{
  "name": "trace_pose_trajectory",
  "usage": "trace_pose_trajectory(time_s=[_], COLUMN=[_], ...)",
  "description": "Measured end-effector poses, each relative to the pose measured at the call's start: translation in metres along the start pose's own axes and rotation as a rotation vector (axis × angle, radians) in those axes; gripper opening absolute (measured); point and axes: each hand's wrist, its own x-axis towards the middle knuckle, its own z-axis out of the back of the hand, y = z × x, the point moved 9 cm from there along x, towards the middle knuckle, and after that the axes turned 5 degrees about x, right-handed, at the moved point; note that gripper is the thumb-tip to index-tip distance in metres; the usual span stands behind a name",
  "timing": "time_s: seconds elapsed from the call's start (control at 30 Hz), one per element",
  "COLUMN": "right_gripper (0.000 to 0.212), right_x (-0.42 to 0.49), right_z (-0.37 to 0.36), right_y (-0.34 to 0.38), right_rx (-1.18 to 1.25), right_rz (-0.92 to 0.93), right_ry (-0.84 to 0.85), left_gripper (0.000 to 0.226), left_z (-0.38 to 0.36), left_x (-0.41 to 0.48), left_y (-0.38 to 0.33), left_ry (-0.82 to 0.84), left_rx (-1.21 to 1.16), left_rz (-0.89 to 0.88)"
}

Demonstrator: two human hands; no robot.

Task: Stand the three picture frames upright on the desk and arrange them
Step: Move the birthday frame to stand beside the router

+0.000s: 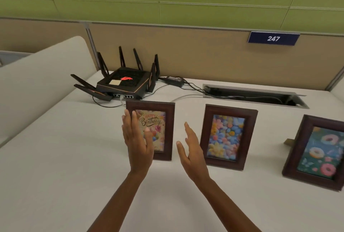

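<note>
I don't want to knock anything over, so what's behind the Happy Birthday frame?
Behind the Happy Birthday frame sits a black router, with a white cable and a black cable running across the desk. The frame hides its own stand and the desk directly behind it.

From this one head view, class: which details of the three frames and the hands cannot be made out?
- Birthday frame: its left side is hidden behind the left hand.
- Doughnut frame: its right side is cut off by the picture's edge.
- Flower frame: its rear stand is hidden by the frame itself.
- Right hand: open, touching nothing.
</note>
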Motion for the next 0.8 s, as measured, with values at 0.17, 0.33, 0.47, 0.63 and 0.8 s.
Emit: trace_pose_trajectory(time_s=[0.17, 0.33, 0.47, 0.63, 0.8], right_gripper=[0.063, 0.062, 0.059, 0.054, 0.043], right_x=[-0.003, -0.006, -0.009, -0.009, -0.006], right_z=[-0.028, -0.041, -0.050, -0.054, -0.058], right_y=[-0.026, -0.048, -0.064, -0.075, -0.076], right_rx=[0.055, 0.122, 0.161, 0.206, 0.174], right_rz=[-0.188, -0.338, -0.413, -0.448, -0.427], right_ry=[0.036, 0.028, 0.029, -0.013, -0.055], left_gripper=[0.052, 0.049, 0.046, 0.040, 0.034], left_z=[-0.004, -0.018, -0.027, -0.031, -0.029], left_x=[-0.004, -0.017, -0.022, -0.025, -0.020], left_y=[0.053, 0.089, 0.103, 0.112, 0.120], left_ry=[0.087, 0.266, 0.393, 0.464, 0.493], left_rx=[-0.113, -0.270, -0.287, -0.235, -0.228], left_rz=[0.230, 0.479, 0.495, 0.455, 0.433])
